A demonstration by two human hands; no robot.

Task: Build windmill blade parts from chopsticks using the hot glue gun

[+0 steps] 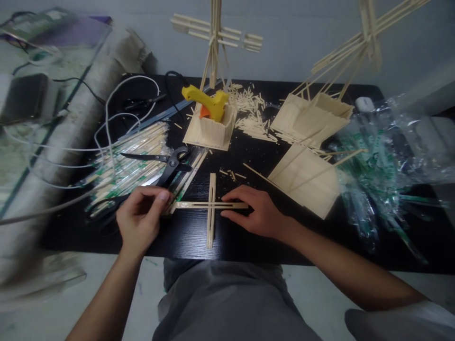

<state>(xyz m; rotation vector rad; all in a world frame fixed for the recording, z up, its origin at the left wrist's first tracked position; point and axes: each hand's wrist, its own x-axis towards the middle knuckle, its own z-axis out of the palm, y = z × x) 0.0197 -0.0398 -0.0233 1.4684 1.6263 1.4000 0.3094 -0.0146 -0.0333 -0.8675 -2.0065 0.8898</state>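
A cross of pale chopsticks (211, 226) lies on the black table in front of me, its two slotted bars crossing near the middle. Fingers and thumb of my left hand (140, 219) are pinched together at the cross's left end, on a short pale piece of chopstick (171, 210) that they partly hide. Around the right end of the cross, my right hand (259, 210) rests low with thumb and forefinger apart on either side of the bar. Black scissors (172, 163) lie open just beyond my left hand.
Wrapped chopsticks (131, 161) lie at left. A yellow glue gun (209, 104) rests in a stick-built box (215, 132). Cut bits (250, 106) are scattered behind. At right are a flat wooden panel (307, 182), a windmill-like model (322, 113) and crumpled plastic wrappers (369, 166).
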